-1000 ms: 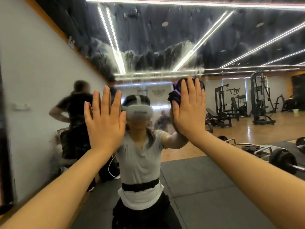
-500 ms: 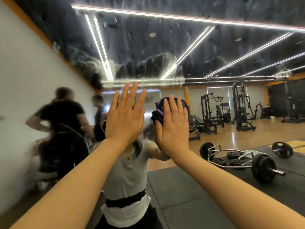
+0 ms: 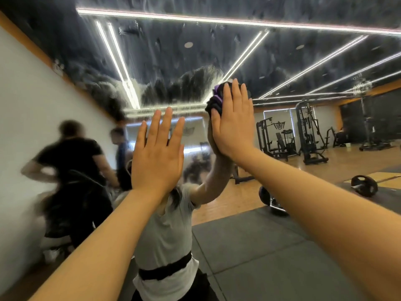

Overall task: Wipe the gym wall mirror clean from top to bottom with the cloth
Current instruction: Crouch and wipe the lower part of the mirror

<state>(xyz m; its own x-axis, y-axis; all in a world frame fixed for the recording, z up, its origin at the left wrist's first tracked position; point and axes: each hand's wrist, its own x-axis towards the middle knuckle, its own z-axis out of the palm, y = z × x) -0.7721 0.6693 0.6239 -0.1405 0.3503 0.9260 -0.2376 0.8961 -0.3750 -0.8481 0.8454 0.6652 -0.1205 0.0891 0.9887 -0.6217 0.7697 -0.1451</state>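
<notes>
Right hand (image 3: 233, 124) flat against the mirror (image 3: 195, 51), fingers straight and held close together, palm pressing a bunched cloth (image 3: 214, 101) onto the glass; cloth is dark, nearly black, with a purple fold showing at its upper left edge, soft and crumpled, sticking out past the fingertips and the thumb side. Cloth sits at the lower edge of a streaky wet patch, right of centre in the view. Left hand (image 3: 158, 153) also raised, palm toward the glass, fingers straight and slightly spread, holding nothing; whether it actually touches the glass cannot be told. It sits lower and left of the right hand, apart from the cloth. Mirror surface in the upper part is smeared: grey-white foamy streaks and drip marks running down, with a ragged lower border; below that border the glass looks clear and glossy. Reflected in it: long thin ceiling light strips (image 3: 238, 20), a person in a grey top (image 3: 167, 235) with a black waistband, two blurred figures (image 3: 71, 170) at the left by a white wall, black steel weight machines (image 3: 308, 135) at the right, a barbell plate (image 3: 364, 185) round and dark on the floor. Floor is glossy wood planks further back, matte dark rubber mats (image 3: 249, 246) nearer. No containers in view with readable contents.
</notes>
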